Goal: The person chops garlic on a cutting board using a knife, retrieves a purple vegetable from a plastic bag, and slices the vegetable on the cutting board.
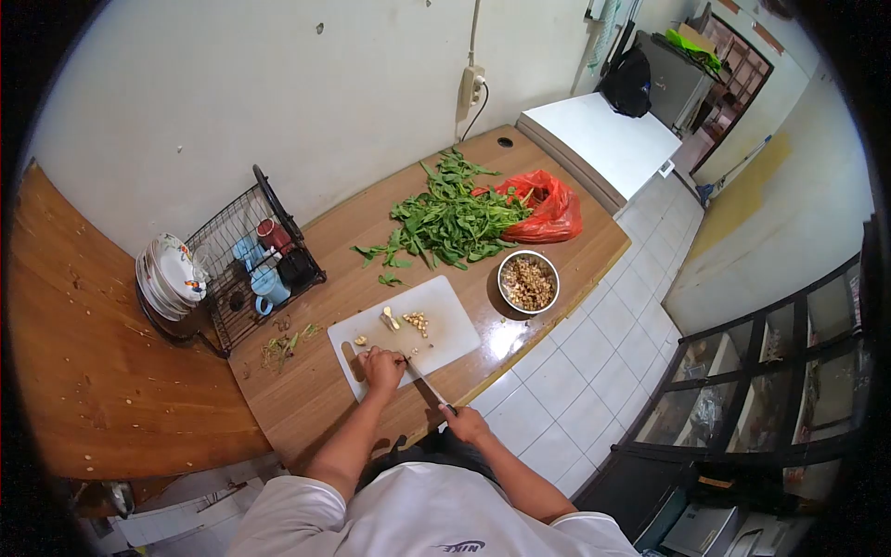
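My right hand point(469, 425) is wrapped round the handle of a knife point(427, 382), whose blade slants across the near edge of a white cutting board point(450, 311). Close to the knife tip, the fingers of my left hand point(382, 369) are pinched together low over the board; whatever they hold is too small and covered to make out. Chopped pale bits point(416, 324) lie in a small pile on the board. A larger pale piece point(390, 319) rests beside them, and a smaller piece point(360, 341) sits nearer my left hand.
Beyond the board, leafy greens point(455, 218) spread beside a red plastic bag point(552, 212). A bowl of brown chopped pieces point(529, 282) stands near the table's right edge. To the left are a dish rack point(255, 269) with cups, stacked plates point(167, 278) and plant scraps point(283, 347).
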